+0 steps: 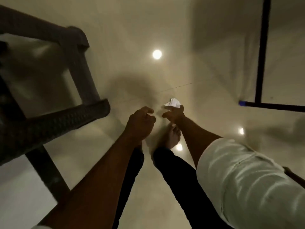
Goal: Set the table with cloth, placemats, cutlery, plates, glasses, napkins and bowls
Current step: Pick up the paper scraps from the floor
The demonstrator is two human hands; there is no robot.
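Down near the floor, both hands reach forward side by side, close together but not touching. The left hand point(142, 123) has its fingers curled inward and nothing can be seen in it. The right hand point(175, 114) stretches toward a small crumpled white napkin point(173, 102) and its fingertips touch the near edge of the paper; motion blur hides whether they pinch it or only rest against it. The napkin lies on the glossy cream floor point(165, 30), just beyond the right hand and a little to the right of the left hand.

Below the hands, a bare foot point(172, 138) stands on the tiles between the two forearms, with dark trouser legs point(175, 176) running back toward the camera. A rolled white sleeve point(247, 179) covers the right upper arm.

To the left, a dark plastic chair point(66, 119) with a textured crossbar stands near the left forearm, its legs on the floor. To the far right, a thin black metal frame point(264, 47) rises upright, and a low bar from it ends in a blue cap point(242, 103), well apart from the napkin. Round ceiling lights are mirrored as bright spots point(157, 54) on the tiles beyond the hands.
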